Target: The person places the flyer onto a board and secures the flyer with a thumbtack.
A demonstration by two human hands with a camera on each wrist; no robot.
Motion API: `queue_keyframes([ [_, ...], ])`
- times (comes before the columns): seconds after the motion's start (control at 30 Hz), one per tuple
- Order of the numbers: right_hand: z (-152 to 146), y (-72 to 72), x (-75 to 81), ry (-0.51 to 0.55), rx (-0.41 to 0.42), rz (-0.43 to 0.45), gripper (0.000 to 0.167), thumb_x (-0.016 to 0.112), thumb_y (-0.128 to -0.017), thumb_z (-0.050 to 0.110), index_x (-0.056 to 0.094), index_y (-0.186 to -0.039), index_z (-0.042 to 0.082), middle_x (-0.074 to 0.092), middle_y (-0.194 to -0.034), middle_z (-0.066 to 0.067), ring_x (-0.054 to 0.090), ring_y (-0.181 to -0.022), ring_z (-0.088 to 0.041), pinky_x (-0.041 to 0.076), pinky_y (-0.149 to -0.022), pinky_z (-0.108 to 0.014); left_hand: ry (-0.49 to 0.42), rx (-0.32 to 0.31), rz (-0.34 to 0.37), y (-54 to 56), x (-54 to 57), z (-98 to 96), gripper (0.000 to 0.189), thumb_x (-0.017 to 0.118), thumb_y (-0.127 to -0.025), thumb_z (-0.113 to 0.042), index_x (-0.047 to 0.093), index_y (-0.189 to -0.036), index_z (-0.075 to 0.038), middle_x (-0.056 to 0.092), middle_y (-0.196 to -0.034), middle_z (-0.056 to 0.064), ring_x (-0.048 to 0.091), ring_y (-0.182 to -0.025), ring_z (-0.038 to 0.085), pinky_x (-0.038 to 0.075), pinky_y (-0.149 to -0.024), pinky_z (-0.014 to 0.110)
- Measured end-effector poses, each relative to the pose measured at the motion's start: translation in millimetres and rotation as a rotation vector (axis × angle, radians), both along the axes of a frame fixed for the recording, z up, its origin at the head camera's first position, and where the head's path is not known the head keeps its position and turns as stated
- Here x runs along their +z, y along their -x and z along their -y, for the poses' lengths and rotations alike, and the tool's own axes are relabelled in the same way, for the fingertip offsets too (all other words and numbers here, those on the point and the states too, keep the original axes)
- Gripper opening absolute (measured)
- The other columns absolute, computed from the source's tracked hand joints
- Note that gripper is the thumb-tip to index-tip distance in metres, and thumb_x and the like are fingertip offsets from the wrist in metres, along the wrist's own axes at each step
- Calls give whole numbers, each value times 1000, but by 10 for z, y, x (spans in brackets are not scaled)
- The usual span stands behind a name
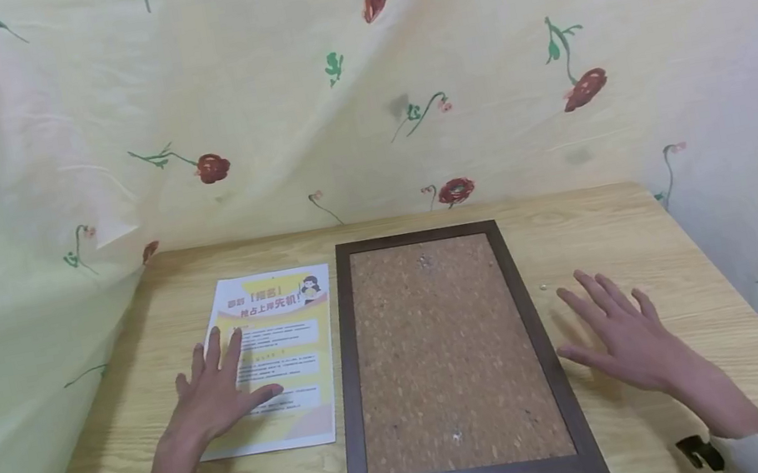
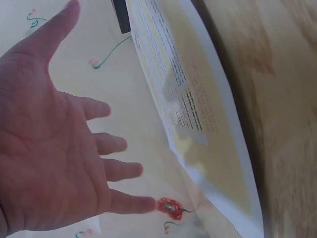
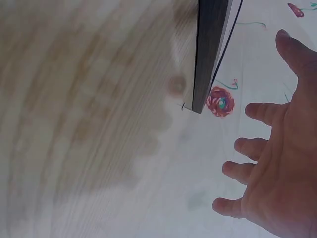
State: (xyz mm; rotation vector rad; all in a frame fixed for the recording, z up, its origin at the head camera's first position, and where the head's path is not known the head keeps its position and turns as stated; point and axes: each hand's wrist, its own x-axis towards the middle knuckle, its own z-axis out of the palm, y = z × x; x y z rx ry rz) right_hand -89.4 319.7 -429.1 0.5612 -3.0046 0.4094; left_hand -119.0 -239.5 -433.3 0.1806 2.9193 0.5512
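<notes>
In the head view a printed paper poster [image 1: 297,420], yellow and white with Chinese headings and a cartoon figure, lies on the left of the table. My left hand [image 1: 212,393] hovers over its left part with fingers spread, holding nothing. The left wrist view shows that palm [image 2: 54,144] apart from the sheet [image 2: 218,134]. Right of the poster lies a cork board [image 1: 454,358] in a dark brown frame. Beyond its right edge my right hand [image 1: 626,341] is spread out, fingers straight, with nothing in it. A tiny shiny pin [image 1: 544,287] sits near those fingertips.
Everything lies on a light wood-grain table [image 1: 575,227]. A floral cloth [image 1: 294,99] hangs behind it and along both sides. Several small marks show on the cork.
</notes>
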Motion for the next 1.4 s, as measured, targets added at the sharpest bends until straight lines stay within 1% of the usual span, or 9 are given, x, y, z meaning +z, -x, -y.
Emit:
queue_keyframes([
  [0.13, 27, -43, -2, -18, -6, 27, 84, 65, -90, 52, 33, -153, 7, 11, -162, -21, 11, -145, -47, 8, -100, -79, 6, 37, 52, -7, 13, 2, 117, 68, -79, -67, 14, -156, 3, -1, -157, 36, 3, -138, 63, 13, -93, 85],
  [0.3, 75, -121, -4, -28, -10, 60, 87, 65, -89, 56, 34, -153, 6, 14, -162, -21, 16, -143, -49, 12, -98, -79, -1, 59, 136, -5, 21, 31, 122, 69, -77, -67, 9, -155, 5, -3, -154, 40, 5, -134, 68, 18, -88, 87],
  [0.43, 117, -190, -6, -20, 5, 63, 87, 66, -88, 56, 35, -152, 5, 16, -161, -21, 17, -143, -48, 14, -98, -79, -12, 78, 191, 0, 3, 60, 125, 71, -76, -67, 7, -154, 6, -4, -153, 42, 8, -132, 69, 25, -86, 85],
  [0.53, 147, -237, -12, -23, 15, 70, 88, 66, -88, 56, 35, -152, 4, 17, -161, -21, 17, -144, -47, 14, -97, -79, -27, 92, 213, -3, -9, 79, 127, 73, -75, -66, 6, -154, 7, -5, -152, 43, 10, -131, 70, 30, -86, 82],
  [0.73, 237, -357, -12, -31, 14, 110, 94, 66, -85, 62, 36, -152, 4, 21, -160, -21, 20, -142, -47, 16, -99, -77, -49, 109, 224, -8, -37, 114, 130, 74, -75, -65, 1, -152, 10, -5, -150, 45, 17, -125, 74, 34, -87, 78],
  [0.87, 289, -417, -32, -38, 11, 121, 97, 66, -83, 65, 35, -152, 4, 23, -159, -20, 22, -142, -47, 16, -99, -76, -55, 119, 206, 4, -47, 127, 129, 75, -75, -62, 3, -151, 12, 11, -142, 45, 33, -115, 67, 41, -81, 72],
  [0.93, 300, -440, -48, -45, 17, 114, 97, 66, -83, 65, 34, -153, 5, 24, -159, -20, 23, -141, -48, 17, -99, -76, -54, 125, 202, 10, -47, 127, 128, 76, -75, -61, 3, -151, 12, 18, -137, 44, 36, -111, 63, 43, -79, 69],
  [1.2, 334, -564, -68, -37, 36, 82, 97, 68, -82, 64, 34, -153, 7, 27, -158, -19, 28, -139, -47, 20, -97, -74, -39, 163, 232, 37, -59, 119, 129, 79, -72, -59, 7, -148, 15, 29, -128, 45, 38, -112, 59, 43, -81, 67],
  [1.4, 373, -654, -89, -32, 20, 117, 100, 66, -80, 68, 36, -152, 7, 27, -158, -19, 27, -139, -47, 19, -99, -74, -35, 202, 230, 34, -66, 116, 129, 81, -70, -58, 9, -145, 18, 32, -124, 45, 37, -111, 60, 43, -80, 67],
])
